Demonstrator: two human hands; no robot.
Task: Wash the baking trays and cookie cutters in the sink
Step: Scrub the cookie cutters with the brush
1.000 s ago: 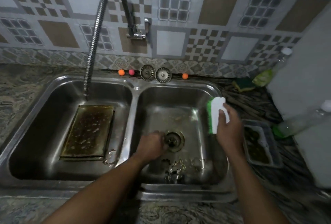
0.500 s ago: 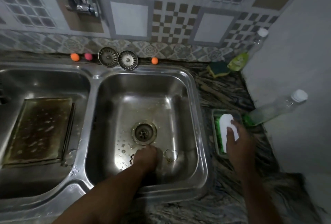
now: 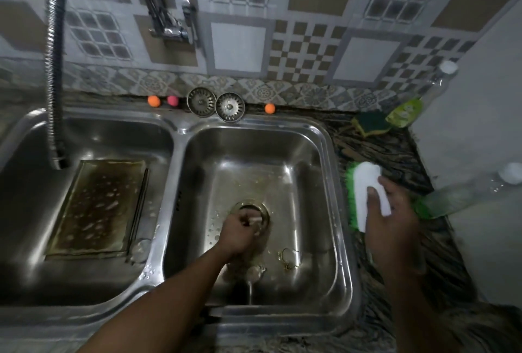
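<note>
Washing is barely starting: the baking tray (image 3: 99, 206) is lying grimy in the left basin of the sink (image 3: 178, 131), cookie cutters (image 3: 290, 258) (unscrubbed, I judge) near the right basin's front edge by my left hand (image 3: 236, 232), curled with its hold unclear, while my right hand (image 3: 392, 222) is gripping the brush (image 3: 365, 183).

Steel greys, tan and white tile, sparks of green and orange

The double sink (image 3: 180, 129) is bare silver steel. The baking tray (image 3: 99, 206) is stained dark brown with pale soapy flecks, and the cookie cutters (image 3: 289, 258) gleam brassy. The left hand (image 3: 237, 231) pinches a small pale piece (image 3: 254, 220). The scrubbing brush (image 3: 364, 183) has a white back and bright green bristles. The wall tiles (image 3: 240, 45) mix grey, white and tan in checks and grids above a grey ornamented border strip (image 3: 282, 93). Two orange balls (image 3: 154, 101) flank a pink ball (image 3: 173, 100). The sponge (image 3: 370, 124) is dark green edged with yellow, beside a clear, white-capped bottle (image 3: 404, 111) tinted yellow-green, on the black-and-brown streaked bench (image 3: 389, 149).
</note>
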